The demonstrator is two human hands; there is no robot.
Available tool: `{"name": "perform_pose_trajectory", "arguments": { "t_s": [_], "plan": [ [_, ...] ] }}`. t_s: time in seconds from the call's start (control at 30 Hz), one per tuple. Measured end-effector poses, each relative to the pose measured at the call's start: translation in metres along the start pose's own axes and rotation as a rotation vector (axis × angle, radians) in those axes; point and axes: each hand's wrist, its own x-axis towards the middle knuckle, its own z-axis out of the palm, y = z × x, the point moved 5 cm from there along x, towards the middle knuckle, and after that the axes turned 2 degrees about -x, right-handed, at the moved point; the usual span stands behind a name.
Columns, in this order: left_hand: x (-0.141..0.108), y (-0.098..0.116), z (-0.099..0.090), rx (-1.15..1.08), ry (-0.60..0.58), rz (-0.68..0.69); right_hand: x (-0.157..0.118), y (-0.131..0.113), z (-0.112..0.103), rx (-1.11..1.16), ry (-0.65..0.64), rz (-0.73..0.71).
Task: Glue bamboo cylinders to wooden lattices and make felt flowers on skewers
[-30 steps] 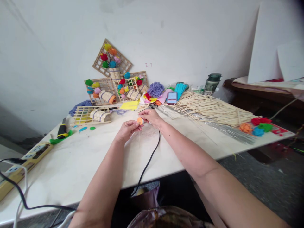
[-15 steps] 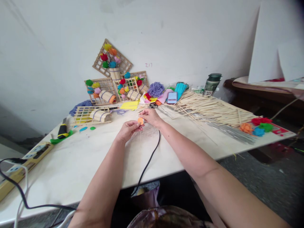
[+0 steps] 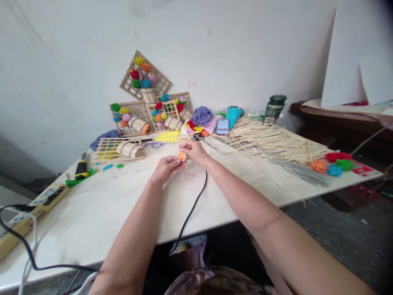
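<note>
A small orange petal piece (image 3: 182,156) is pinched between the fingers of both hands above the middle of the table. My left hand (image 3: 168,167) grips it from the lower left, thumb on its face. My right hand (image 3: 194,151) holds its upper right edge, fingers closed. A thin pale strand hangs below the left fingertips; what it is I cannot make out. Beyond the hands lie black-handled scissors (image 3: 198,136) and a yellow sheet (image 3: 167,136). Blue and green petal pieces (image 3: 108,167) lie to the left.
Bamboo lattices with colourful flowers (image 3: 144,73) lean on the wall. A heap of thin sticks (image 3: 276,141) covers the right side, near wires and crepe flowers (image 3: 318,166). A utility knife (image 3: 81,169) and power strip (image 3: 39,205) lie left. A black cable (image 3: 193,209) crosses the front edge.
Almost nothing differs. Both hands stay in the same place on the orange piece, with only tiny finger shifts.
</note>
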Motion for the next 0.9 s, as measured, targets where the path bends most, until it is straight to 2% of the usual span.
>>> {"name": "perform_pose_trajectory", "arguments": {
  "t_s": [0.27, 0.47, 0.6, 0.67, 0.8, 0.9],
  "plan": [
    [0.0, 0.006, -0.009, -0.086, 0.114, 0.08, -0.002, 0.008, 0.002, 0.042, -0.051, 0.174],
    [0.003, 0.011, -0.029, -0.181, 0.28, 0.212, -0.016, 0.011, 0.02, 0.089, -0.269, 0.4],
    [0.004, 0.015, -0.039, -0.243, 0.351, 0.262, -0.024, 0.011, 0.035, 0.169, -0.443, 0.386],
    [0.003, 0.017, -0.041, -0.279, 0.363, 0.273, -0.026, 0.014, 0.04, 0.184, -0.489, 0.367],
    [0.003, 0.017, -0.04, -0.297, 0.381, 0.256, -0.026, 0.016, 0.042, 0.129, -0.487, 0.328],
    [0.004, 0.015, -0.041, -0.26, 0.382, 0.249, -0.025, 0.014, 0.04, 0.078, -0.441, 0.322]
  ]
}}
